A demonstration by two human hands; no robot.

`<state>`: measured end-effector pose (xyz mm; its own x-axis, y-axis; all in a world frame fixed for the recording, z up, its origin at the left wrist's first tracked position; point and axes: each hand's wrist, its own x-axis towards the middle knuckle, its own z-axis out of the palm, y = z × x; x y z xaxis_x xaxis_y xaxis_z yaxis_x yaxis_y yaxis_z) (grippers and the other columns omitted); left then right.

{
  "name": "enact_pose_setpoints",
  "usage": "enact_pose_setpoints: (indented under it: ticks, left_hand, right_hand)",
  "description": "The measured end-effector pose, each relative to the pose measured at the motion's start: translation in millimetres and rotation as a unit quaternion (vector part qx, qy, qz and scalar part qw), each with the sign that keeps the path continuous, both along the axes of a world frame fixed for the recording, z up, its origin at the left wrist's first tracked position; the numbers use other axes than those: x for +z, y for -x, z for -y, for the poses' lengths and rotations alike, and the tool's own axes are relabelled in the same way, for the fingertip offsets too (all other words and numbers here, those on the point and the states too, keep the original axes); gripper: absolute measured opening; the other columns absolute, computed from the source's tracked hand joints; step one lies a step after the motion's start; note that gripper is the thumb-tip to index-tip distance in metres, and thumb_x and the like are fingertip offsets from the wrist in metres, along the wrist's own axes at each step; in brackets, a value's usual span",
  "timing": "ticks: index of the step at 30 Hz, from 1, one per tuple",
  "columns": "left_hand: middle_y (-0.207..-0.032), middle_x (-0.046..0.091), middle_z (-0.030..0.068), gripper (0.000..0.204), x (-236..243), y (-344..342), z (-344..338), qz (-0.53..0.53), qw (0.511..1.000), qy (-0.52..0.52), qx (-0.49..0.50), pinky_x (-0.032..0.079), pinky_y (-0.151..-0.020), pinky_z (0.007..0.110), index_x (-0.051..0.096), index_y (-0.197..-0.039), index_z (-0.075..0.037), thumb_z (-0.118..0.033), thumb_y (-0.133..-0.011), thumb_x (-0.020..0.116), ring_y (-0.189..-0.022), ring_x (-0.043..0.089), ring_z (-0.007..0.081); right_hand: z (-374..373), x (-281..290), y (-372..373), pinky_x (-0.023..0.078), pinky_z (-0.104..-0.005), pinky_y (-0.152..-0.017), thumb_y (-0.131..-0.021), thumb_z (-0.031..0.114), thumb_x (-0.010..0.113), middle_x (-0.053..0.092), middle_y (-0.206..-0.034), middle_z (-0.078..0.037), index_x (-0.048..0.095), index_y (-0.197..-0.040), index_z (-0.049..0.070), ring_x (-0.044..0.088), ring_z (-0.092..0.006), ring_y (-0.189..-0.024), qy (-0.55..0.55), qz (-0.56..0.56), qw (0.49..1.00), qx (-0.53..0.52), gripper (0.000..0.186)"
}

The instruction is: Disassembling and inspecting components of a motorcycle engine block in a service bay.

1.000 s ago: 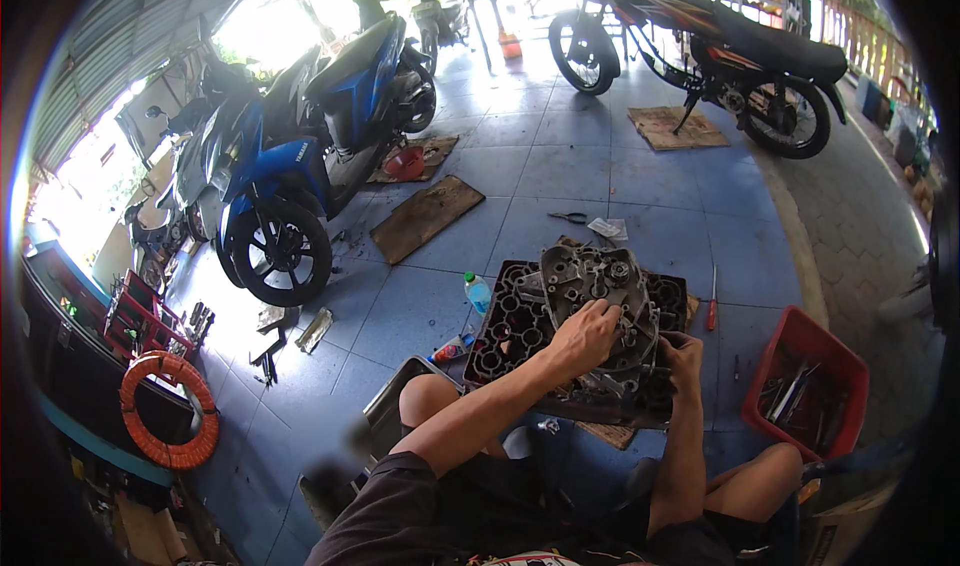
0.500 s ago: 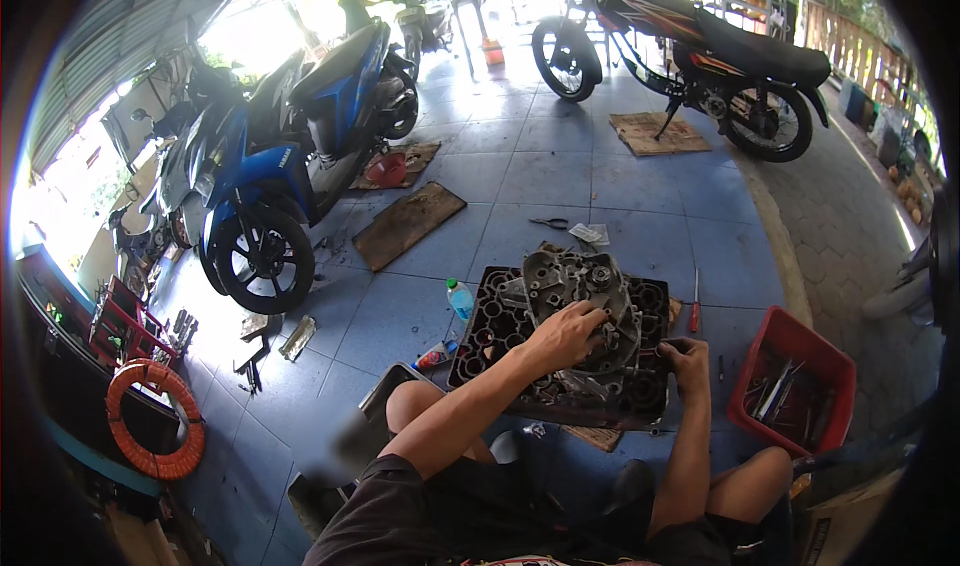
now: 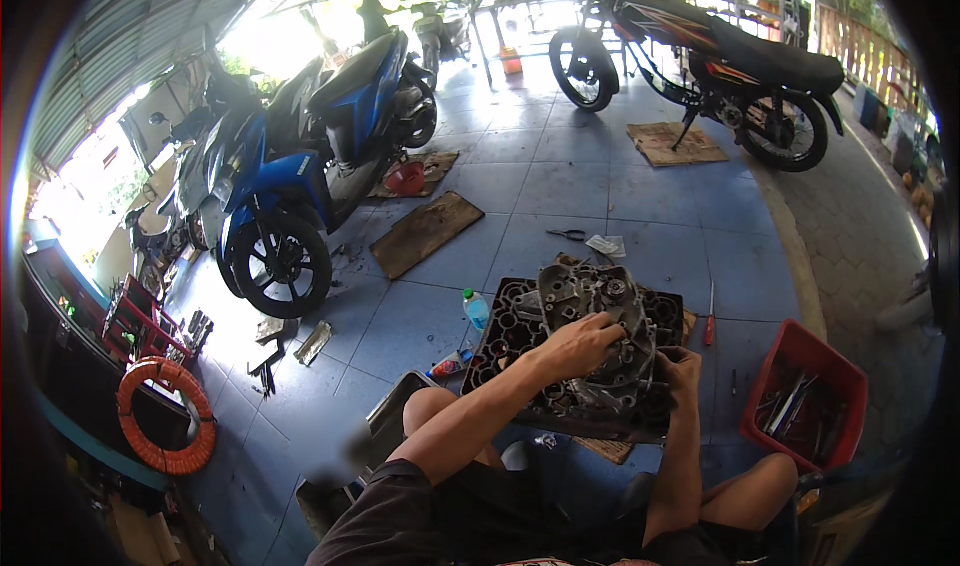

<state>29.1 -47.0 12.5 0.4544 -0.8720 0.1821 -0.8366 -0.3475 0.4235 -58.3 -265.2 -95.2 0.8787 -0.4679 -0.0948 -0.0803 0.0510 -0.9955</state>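
A grey metal engine case (image 3: 612, 291) lies tilted on a dark crate (image 3: 510, 331) with round openings, right in front of me. Reaching across it from the left, my left hand (image 3: 580, 346) has its fingers curled over the case's middle and presses against it. At the case's lower right edge, my right hand (image 3: 680, 374) is closed, thumb and fingers pinched together. Whatever is between those fingertips is too small to make out. Shadow and the hand itself hide part of the case's right side.
A red tool bin (image 3: 850, 396) and a red-handled screwdriver (image 3: 710, 328) are at right. Pliers (image 3: 567, 234) and a small packet (image 3: 606, 246) lie beyond the crate. Left are a bottle (image 3: 475, 309), a tube (image 3: 448, 366) and a blue scooter (image 3: 290, 181); a motorcycle (image 3: 730, 51) stands behind.
The whole view has shifted slightly, so everything sits a little lower and further right. Both hands stay at the engine case, the right one closer to its edge.
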Motion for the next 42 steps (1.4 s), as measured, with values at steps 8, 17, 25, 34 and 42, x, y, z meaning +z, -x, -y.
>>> enact_pose_setpoints:
  ticks: [8,17,25,34,42]
  left_hand:
    - [-0.103,0.055,0.0169,0.036,-10.1,-11.8,-3.1,0.048,0.996,0.026,-0.067,0.049,-0.088,0.040,0.055,-0.113,0.003,0.000,-0.078,0.060,-0.104,0.057,0.0326]
    - [-0.099,0.057,0.0194,0.022,1.9,0.7,4.6,0.111,0.992,-0.052,-0.009,0.053,-0.079,0.041,0.052,-0.100,0.005,-0.004,-0.081,0.060,-0.096,0.062,0.0345]
    - [-0.097,0.060,0.0230,0.025,28.4,18.1,24.1,0.007,0.982,-0.133,0.131,0.053,-0.079,0.044,0.053,-0.099,0.007,-0.015,-0.087,0.060,-0.095,0.063,0.0365]
    - [-0.094,0.061,0.0267,0.027,5.7,1.2,7.2,0.023,0.999,-0.035,0.034,0.052,-0.076,0.047,0.052,-0.098,0.011,-0.013,-0.086,0.058,-0.087,0.064,0.0419]
    - [-0.116,0.057,0.0238,0.041,38.2,8.5,2.5,-0.057,0.995,-0.060,0.058,0.046,-0.091,0.044,0.050,-0.123,0.003,-0.022,-0.092,0.058,-0.110,0.057,0.0383]
  right_hand:
    - [-1.6,4.4,5.7,0.054,-0.0274,-0.056,-0.077,0.010,0.076,0.071,-0.079,-0.012,0.071,-0.090,-0.009,0.067,-0.0161,-0.061,-0.067,0.054,0.996,0.022,0.023]
    - [-8.9,2.2,23.0,0.054,-0.0265,-0.055,-0.076,0.007,0.075,0.070,-0.077,-0.013,0.069,-0.093,-0.012,0.067,-0.0176,-0.061,-0.109,0.020,0.994,0.017,0.026]
    - [21.9,2.7,26.1,0.054,-0.0272,-0.061,-0.075,0.003,0.075,0.071,-0.077,-0.012,0.071,-0.086,-0.010,0.067,-0.0184,-0.064,-0.132,0.023,0.989,-0.069,0.018]
    - [2.9,-14.4,12.6,0.050,-0.0263,-0.063,-0.079,0.013,0.078,0.070,-0.079,-0.010,0.072,-0.091,-0.008,0.064,-0.0146,-0.067,-0.073,0.080,0.991,-0.079,0.025]
    - [-9.9,10.2,22.4,0.053,-0.0286,-0.050,-0.079,0.008,0.077,0.069,-0.075,-0.012,0.070,-0.087,-0.009,0.065,-0.0182,-0.057,-0.131,0.001,0.991,0.003,0.020]
